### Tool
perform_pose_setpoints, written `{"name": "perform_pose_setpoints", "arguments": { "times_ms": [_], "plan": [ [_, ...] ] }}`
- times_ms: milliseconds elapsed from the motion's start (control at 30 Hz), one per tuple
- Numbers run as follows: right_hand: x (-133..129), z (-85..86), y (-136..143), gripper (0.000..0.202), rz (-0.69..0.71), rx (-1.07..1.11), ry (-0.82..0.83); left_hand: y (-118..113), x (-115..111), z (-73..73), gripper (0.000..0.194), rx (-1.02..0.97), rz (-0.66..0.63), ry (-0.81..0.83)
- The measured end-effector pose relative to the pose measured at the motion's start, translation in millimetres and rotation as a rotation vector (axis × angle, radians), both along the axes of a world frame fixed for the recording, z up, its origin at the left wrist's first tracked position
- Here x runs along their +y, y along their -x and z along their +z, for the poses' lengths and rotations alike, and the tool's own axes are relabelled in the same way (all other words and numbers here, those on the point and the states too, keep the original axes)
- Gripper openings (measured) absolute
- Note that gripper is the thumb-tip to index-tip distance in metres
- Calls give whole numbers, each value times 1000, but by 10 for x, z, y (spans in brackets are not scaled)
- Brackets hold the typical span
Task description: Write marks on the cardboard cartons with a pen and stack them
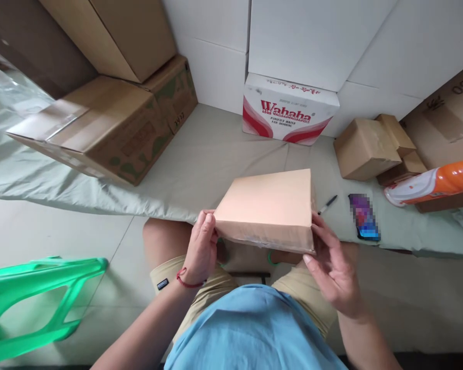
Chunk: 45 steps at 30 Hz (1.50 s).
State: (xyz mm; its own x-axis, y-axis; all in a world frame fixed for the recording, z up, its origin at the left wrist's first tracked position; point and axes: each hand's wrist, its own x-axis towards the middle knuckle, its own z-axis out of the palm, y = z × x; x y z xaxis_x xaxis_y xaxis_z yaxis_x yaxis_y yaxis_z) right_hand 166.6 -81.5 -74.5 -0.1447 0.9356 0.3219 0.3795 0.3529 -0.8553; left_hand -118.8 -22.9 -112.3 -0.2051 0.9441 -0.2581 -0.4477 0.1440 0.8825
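A plain brown cardboard box (pixel 268 200) is held over my lap, at the front edge of the cloth-covered surface. Clear tape runs along its lower near edge. My left hand (pixel 204 241) grips the box's left near corner, thumb on the near side and the other fingers partly hidden beneath. At the right near corner my right hand (pixel 332 262) holds the box, its thumb at the bottom edge and the fingers against the right side. Just right of the box lie a dark pen (pixel 327 204) and a phone (pixel 364 217) with its screen lit.
A green cloth (pixel 212 139) covers the surface. Large cartons (pixel 111 128) stand at the left, and a Wahaha carton (pixel 287 110) stands against the white tiled wall. Small boxes (pixel 364 149) and an orange-and-white cylinder (pixel 440 181) are at the right. A green plastic stool (pixel 67 303) stands lower left.
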Motion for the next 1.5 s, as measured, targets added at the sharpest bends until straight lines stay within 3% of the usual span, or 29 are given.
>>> {"name": "perform_pose_setpoints", "arguments": {
  "times_ms": [167, 300, 400, 500, 567, 667, 733, 800, 933, 1100, 1333, 1400, 1500],
  "plan": [
    [18, 101, 144, 77, 30, -216, -196, 6, 79, 57, 48, -9, 82, 70],
    [-6, -20, 116, 57, -5, 34, -40, -13, 31, 121, 46, -72, 89, -30],
    [-2, -154, 69, 65, -45, 284, 94, -54, -94, 115, 49, -7, 49, -145],
    [-2, -165, 36, 68, -71, 307, 197, -70, -238, 61, 50, 64, 7, -248],
    [-22, -87, 19, 67, -115, 224, 179, -60, -295, 14, 55, 54, -6, -278],
    [-59, 119, 5, 71, -204, -55, 1, -36, -277, -52, 63, -51, -19, -190],
    [-56, 282, 29, 76, -156, -279, -160, -28, -205, -99, 59, -151, -13, -92],
    [-21, 430, 95, 80, -21, -414, -293, -29, -114, -156, 53, -228, -3, -18],
    [81, 598, 315, 83, 163, -466, -394, -49, 39, -265, 50, -308, -46, 52],
    [176, 639, 466, 80, 171, -444, -440, -89, 164, -290, 44, -386, -116, 128],
    [388, 754, 181, 87, 235, -509, -338, 16, 304, -287, 35, -378, -93, 171],
    [453, 706, 37, 85, 171, -485, -297, 56, 301, -250, 33, -379, -39, 119],
    [503, 508, -206, 73, 26, -278, -122, 85, 226, -102, 41, -321, -26, -33]
  ]
}}
